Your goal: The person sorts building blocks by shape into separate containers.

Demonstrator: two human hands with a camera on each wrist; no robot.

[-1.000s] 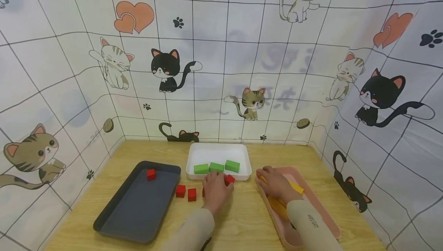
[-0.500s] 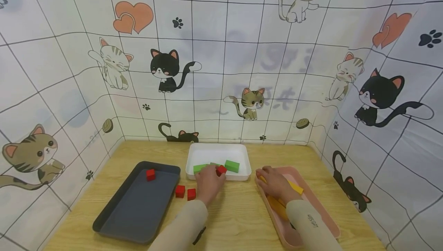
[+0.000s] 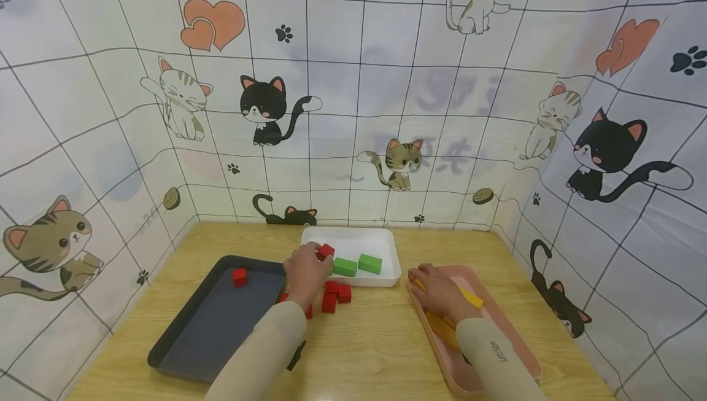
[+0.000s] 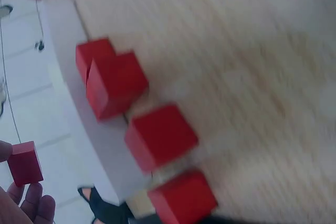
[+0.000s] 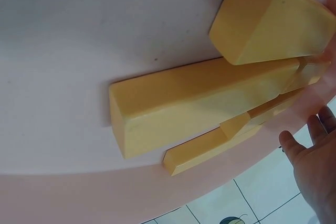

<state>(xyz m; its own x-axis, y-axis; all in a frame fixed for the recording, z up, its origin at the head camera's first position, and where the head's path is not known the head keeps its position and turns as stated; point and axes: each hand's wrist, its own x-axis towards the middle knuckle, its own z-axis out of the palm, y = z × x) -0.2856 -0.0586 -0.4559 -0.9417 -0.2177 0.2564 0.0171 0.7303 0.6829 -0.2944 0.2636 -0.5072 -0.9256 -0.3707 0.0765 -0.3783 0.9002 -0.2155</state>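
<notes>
My left hand (image 3: 307,271) pinches a red cube (image 4: 25,165) between thumb and fingertips, held up in front of the white tray (image 3: 393,266). Several red cubes (image 3: 329,303) sit on the wooden table just below that tray, some of them partly behind my left forearm. Over the pink tray (image 3: 516,333) on the right is my right hand (image 3: 442,295), its back to the head camera. In the right wrist view its fingers are spread loosely by the tray's side wall, beside yellow blocks (image 5: 205,98), with nothing between them.
Green blocks (image 3: 370,264) lie in the front of the white tray. On the left, a dark grey tray (image 3: 215,333) holds one red cube (image 3: 240,277). A cat-print sheet (image 3: 353,94) rises behind the wooden table (image 3: 375,352) and along both sides.
My left hand has lifted the red cube from among the others and carried it leftward and up. My right hand has stayed in place at the pink tray.
</notes>
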